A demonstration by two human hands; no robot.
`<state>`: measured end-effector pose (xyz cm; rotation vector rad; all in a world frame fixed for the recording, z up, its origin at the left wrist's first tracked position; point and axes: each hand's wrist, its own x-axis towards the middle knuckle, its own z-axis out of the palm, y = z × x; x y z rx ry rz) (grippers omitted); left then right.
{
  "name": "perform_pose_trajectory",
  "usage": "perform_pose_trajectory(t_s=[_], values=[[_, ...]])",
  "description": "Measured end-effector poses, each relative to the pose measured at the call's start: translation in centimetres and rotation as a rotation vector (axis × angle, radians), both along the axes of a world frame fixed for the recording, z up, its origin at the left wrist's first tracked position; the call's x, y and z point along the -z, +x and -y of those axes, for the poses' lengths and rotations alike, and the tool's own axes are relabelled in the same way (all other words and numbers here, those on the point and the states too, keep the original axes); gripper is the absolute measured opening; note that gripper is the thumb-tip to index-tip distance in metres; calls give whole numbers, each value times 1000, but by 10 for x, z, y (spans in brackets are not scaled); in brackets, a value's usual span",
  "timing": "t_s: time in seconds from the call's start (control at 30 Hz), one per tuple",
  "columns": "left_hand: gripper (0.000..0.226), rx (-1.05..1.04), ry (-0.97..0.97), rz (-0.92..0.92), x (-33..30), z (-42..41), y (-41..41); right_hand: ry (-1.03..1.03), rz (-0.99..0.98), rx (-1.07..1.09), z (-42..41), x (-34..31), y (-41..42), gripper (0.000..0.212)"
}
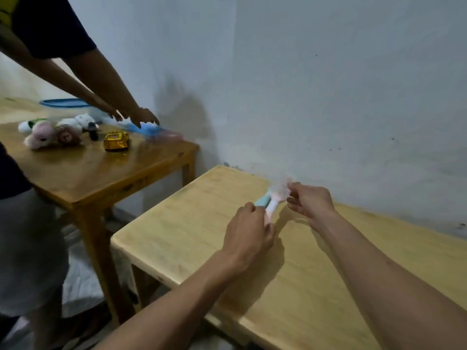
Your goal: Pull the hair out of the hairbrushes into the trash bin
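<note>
My left hand (249, 229) grips the handles of two hairbrushes above the light wooden table (192, 223): a pink-white hairbrush (278, 195) and a blue hairbrush (262, 199) just behind it. The pink brush's head points up and to the right, toward the wall. My right hand (309, 202) is at that head, fingertips pinching at the bristles. Motion blur hides any hair on the bristles. No trash bin is in view.
Another person (30, 223) stands at the left and reaches both hands over a darker wooden table (101, 168). On it lie plush toys (53, 133), a gold toy car (116, 140), a blue lid (64, 103) and a blurred blue brush (149, 130). A white wall runs close behind.
</note>
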<state>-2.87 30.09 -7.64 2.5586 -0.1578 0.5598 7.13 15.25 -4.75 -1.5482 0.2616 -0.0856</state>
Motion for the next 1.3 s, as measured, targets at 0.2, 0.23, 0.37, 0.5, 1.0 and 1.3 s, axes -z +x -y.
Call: perform_pose_trajectory(t_s=[0.2,0.23,0.37,0.5,1.0,1.3], values=[[32,2,143,-78,7,37,39,-131,-80,60,29,13,43,20],[32,2,177,-78,8,42,45,-146,-92,66,31,16,50,20],[28,1,255,-70,10,53,66,-214,-109,105,38,24,77,21],[27,-5,270,-70,12,56,81,-319,-133,110,41,25,92,21],[26,53,203,-45,15,60,92,-527,-120,182,38,31,100,35],[37,35,220,72,19,58,94,-427,-136,127,41,28,96,34]])
